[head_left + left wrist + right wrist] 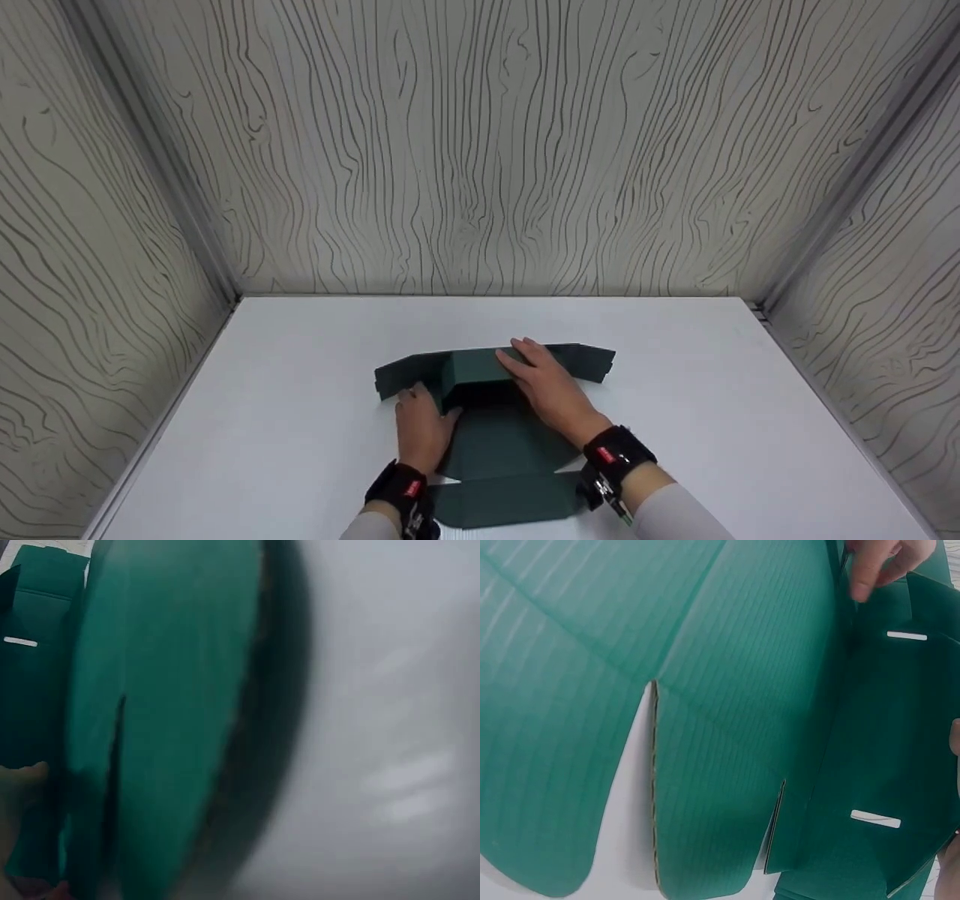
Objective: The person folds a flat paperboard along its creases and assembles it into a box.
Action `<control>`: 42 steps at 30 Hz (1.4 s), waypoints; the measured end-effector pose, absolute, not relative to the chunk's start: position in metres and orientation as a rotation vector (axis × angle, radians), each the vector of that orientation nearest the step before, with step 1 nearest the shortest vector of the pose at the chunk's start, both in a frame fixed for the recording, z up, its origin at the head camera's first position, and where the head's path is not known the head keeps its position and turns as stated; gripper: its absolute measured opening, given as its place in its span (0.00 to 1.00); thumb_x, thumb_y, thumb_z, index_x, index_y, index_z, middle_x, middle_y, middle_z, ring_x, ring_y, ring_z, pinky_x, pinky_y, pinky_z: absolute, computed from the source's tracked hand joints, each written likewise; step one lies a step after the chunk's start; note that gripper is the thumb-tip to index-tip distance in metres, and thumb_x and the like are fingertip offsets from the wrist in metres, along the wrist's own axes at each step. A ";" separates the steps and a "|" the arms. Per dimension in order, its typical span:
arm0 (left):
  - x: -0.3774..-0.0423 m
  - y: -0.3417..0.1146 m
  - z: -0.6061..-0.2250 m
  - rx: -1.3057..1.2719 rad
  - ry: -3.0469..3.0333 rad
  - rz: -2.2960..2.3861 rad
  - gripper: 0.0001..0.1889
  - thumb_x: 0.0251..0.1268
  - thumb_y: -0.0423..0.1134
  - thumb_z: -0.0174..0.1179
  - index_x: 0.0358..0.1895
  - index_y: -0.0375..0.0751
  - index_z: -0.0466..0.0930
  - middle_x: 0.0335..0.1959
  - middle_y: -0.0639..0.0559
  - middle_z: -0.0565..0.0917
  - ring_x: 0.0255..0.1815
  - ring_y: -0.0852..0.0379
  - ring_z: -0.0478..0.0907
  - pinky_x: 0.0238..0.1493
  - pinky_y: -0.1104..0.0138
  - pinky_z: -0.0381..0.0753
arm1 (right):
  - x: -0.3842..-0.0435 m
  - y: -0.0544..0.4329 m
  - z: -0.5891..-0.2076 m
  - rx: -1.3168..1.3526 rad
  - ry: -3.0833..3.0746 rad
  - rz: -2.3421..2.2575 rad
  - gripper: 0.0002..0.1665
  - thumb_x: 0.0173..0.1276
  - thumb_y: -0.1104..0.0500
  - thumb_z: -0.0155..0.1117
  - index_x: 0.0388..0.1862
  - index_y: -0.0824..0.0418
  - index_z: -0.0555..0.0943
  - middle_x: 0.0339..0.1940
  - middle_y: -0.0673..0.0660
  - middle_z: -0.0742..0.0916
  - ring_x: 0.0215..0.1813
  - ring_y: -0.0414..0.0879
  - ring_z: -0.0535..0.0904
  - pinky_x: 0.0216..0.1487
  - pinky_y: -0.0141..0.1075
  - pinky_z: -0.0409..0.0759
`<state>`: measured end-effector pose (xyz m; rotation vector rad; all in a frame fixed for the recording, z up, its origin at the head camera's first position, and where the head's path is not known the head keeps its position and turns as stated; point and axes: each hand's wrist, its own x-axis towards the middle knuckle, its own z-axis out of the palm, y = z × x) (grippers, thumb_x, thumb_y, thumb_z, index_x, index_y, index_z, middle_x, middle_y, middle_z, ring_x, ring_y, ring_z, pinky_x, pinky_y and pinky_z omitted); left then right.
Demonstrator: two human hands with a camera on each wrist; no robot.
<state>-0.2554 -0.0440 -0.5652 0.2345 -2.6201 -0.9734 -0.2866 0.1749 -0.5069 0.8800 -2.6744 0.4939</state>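
Note:
A green cardboard box [499, 442], partly folded, lies on the white table with its far wall raised and a flap bent over at the top. My left hand [424, 431] grips the box's left side near the far corner, thumb on the inner side. Across the top of the raised wall rests my right hand [551, 394], its fingers stretched out over the bent flap; its thumb is hidden in the head view. The right wrist view shows two white slots in an inner panel [892, 735], with the left hand [885, 562] at the upper corner.
Side flaps [592, 362] spread out left and right from the far wall. A front flap [510, 501] lies flat at the near side. The white table [300, 375] is bounded by wood-grain panels [480, 150] behind and at both sides.

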 end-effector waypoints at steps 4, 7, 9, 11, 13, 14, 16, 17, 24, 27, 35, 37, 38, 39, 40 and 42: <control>-0.256 -0.046 -0.568 0.228 -2.604 -1.016 0.34 0.50 0.41 0.76 0.55 0.20 0.74 0.46 0.28 0.80 0.49 0.37 0.79 0.52 0.50 0.80 | -0.286 0.175 -0.507 0.879 -2.685 0.492 0.28 0.74 0.60 0.58 0.72 0.49 0.72 0.74 0.57 0.72 0.77 0.56 0.65 0.71 0.52 0.70; -0.257 -0.047 -0.568 0.214 -2.600 -1.040 0.32 0.48 0.40 0.77 0.52 0.20 0.76 0.45 0.30 0.81 0.49 0.39 0.80 0.51 0.51 0.80 | -0.286 0.175 -0.507 0.874 -2.686 0.486 0.28 0.74 0.60 0.58 0.72 0.48 0.71 0.75 0.56 0.72 0.77 0.56 0.65 0.71 0.51 0.70; -0.257 -0.047 -0.568 0.202 -2.607 -1.037 0.30 0.49 0.40 0.77 0.50 0.20 0.78 0.44 0.31 0.81 0.48 0.40 0.80 0.51 0.52 0.81 | -0.287 0.175 -0.507 0.876 -2.680 0.485 0.28 0.74 0.61 0.58 0.72 0.48 0.71 0.74 0.57 0.72 0.77 0.56 0.65 0.71 0.51 0.71; -0.258 -0.046 -0.567 0.185 -2.609 -1.034 0.28 0.50 0.38 0.76 0.50 0.22 0.79 0.44 0.32 0.82 0.48 0.40 0.80 0.51 0.52 0.81 | -0.287 0.175 -0.507 0.878 -2.672 0.479 0.29 0.74 0.61 0.58 0.72 0.48 0.72 0.74 0.57 0.72 0.76 0.56 0.65 0.70 0.51 0.71; -0.258 -0.045 -0.567 0.167 -2.604 -1.036 0.27 0.50 0.37 0.75 0.50 0.23 0.79 0.44 0.32 0.82 0.48 0.41 0.80 0.51 0.52 0.81 | -0.287 0.176 -0.508 0.878 -2.663 0.474 0.29 0.74 0.61 0.59 0.72 0.48 0.72 0.74 0.57 0.72 0.76 0.56 0.66 0.70 0.51 0.72; -0.258 -0.044 -0.567 0.160 -2.597 -1.042 0.26 0.51 0.36 0.75 0.51 0.23 0.78 0.44 0.33 0.82 0.49 0.41 0.80 0.51 0.52 0.81 | -0.287 0.176 -0.508 0.876 -2.662 0.473 0.29 0.74 0.61 0.59 0.72 0.48 0.72 0.74 0.57 0.72 0.76 0.56 0.66 0.70 0.51 0.72; -0.258 -0.044 -0.568 0.142 -2.577 -1.058 0.25 0.51 0.34 0.74 0.52 0.24 0.78 0.44 0.34 0.83 0.48 0.42 0.81 0.51 0.53 0.81 | -0.287 0.176 -0.508 0.878 -2.653 0.462 0.29 0.73 0.61 0.60 0.72 0.49 0.72 0.73 0.57 0.73 0.75 0.56 0.67 0.69 0.50 0.73; -0.258 -0.043 -0.568 0.134 -2.565 -1.064 0.25 0.51 0.33 0.74 0.52 0.25 0.78 0.44 0.35 0.83 0.48 0.42 0.81 0.51 0.53 0.81 | -0.287 0.176 -0.508 0.880 -2.650 0.456 0.29 0.73 0.61 0.60 0.72 0.49 0.72 0.73 0.57 0.73 0.75 0.57 0.67 0.69 0.50 0.73; -0.258 -0.042 -0.571 0.085 -2.519 -1.087 0.22 0.52 0.28 0.71 0.53 0.28 0.79 0.45 0.38 0.84 0.49 0.43 0.81 0.53 0.52 0.81 | -0.286 0.175 -0.508 0.886 -2.650 0.437 0.28 0.73 0.62 0.60 0.71 0.50 0.73 0.73 0.58 0.74 0.75 0.57 0.67 0.68 0.49 0.74; -0.257 -0.041 -0.571 0.074 -2.513 -1.118 0.23 0.53 0.26 0.69 0.55 0.28 0.78 0.48 0.37 0.83 0.52 0.43 0.81 0.56 0.52 0.80 | -0.286 0.175 -0.507 0.885 -2.659 0.442 0.28 0.73 0.62 0.59 0.71 0.50 0.73 0.73 0.58 0.73 0.75 0.58 0.67 0.69 0.50 0.73; -0.259 -0.040 -0.571 0.022 -2.501 -1.081 0.24 0.51 0.24 0.69 0.56 0.26 0.78 0.47 0.35 0.84 0.51 0.41 0.81 0.54 0.51 0.81 | -0.287 0.175 -0.505 0.872 -2.677 0.450 0.28 0.74 0.61 0.58 0.72 0.49 0.72 0.74 0.57 0.72 0.76 0.57 0.66 0.70 0.50 0.72; -0.259 -0.039 -0.571 0.002 -2.498 -1.079 0.24 0.52 0.23 0.68 0.56 0.25 0.78 0.46 0.36 0.84 0.51 0.42 0.81 0.54 0.52 0.81 | -0.287 0.175 -0.505 0.865 -2.680 0.449 0.28 0.74 0.61 0.58 0.72 0.49 0.72 0.74 0.57 0.72 0.76 0.56 0.66 0.70 0.50 0.72; -0.259 -0.039 -0.571 -0.012 -2.497 -1.085 0.24 0.52 0.22 0.67 0.57 0.25 0.78 0.46 0.36 0.84 0.51 0.43 0.81 0.54 0.52 0.81 | -0.287 0.175 -0.506 0.863 -2.678 0.449 0.28 0.74 0.61 0.59 0.71 0.49 0.72 0.74 0.57 0.72 0.76 0.56 0.66 0.70 0.50 0.72; -0.259 -0.038 -0.571 -0.026 -2.498 -1.088 0.24 0.53 0.21 0.66 0.57 0.26 0.78 0.46 0.37 0.84 0.51 0.43 0.81 0.53 0.53 0.81 | -0.287 0.175 -0.506 0.861 -2.679 0.449 0.28 0.74 0.61 0.59 0.71 0.48 0.72 0.74 0.57 0.73 0.76 0.56 0.66 0.70 0.50 0.72; -0.258 -0.037 -0.571 -0.045 -2.502 -1.086 0.24 0.54 0.21 0.64 0.58 0.26 0.78 0.46 0.38 0.84 0.50 0.44 0.81 0.53 0.53 0.82 | -0.287 0.174 -0.506 0.858 -2.679 0.450 0.28 0.74 0.61 0.59 0.71 0.48 0.72 0.74 0.56 0.73 0.76 0.56 0.66 0.70 0.50 0.72; -0.258 -0.036 -0.572 -0.077 -2.519 -1.073 0.23 0.56 0.20 0.61 0.59 0.28 0.78 0.45 0.40 0.85 0.50 0.46 0.82 0.51 0.54 0.82 | -0.287 0.174 -0.506 0.856 -2.680 0.454 0.28 0.74 0.61 0.59 0.72 0.48 0.72 0.74 0.56 0.73 0.76 0.56 0.66 0.70 0.50 0.72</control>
